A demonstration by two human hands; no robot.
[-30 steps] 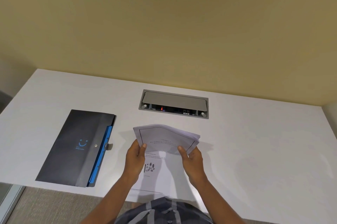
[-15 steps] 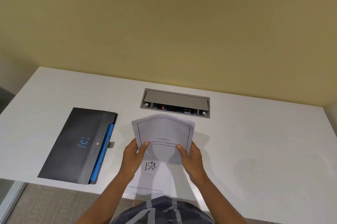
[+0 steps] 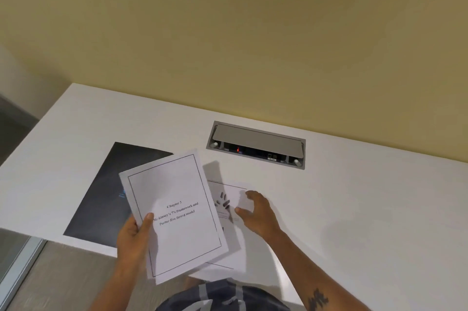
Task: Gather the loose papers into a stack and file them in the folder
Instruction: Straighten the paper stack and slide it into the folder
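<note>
My left hand (image 3: 136, 233) grips a white printed sheet (image 3: 174, 214) headed "Chapter 3", lifted off the table and tilted left, so it hides the right part of the dark folder (image 3: 101, 194). The folder lies flat on the white table (image 3: 354, 204) at the left. A second printed sheet (image 3: 228, 239) lies flat on the table near the front edge, partly under the lifted one. My right hand (image 3: 255, 210) hovers over that sheet's right edge, fingers spread and holding nothing.
A grey recessed cable box (image 3: 257, 144) with its lid raised sits in the table behind the papers. A yellow wall runs along the table's far edge. The floor (image 3: 63, 277) shows at the lower left, past the table's front edge.
My right hand let go of the lifted sheet and moved right over the sheet on the table. My left hand swung the held sheet left over the folder.
</note>
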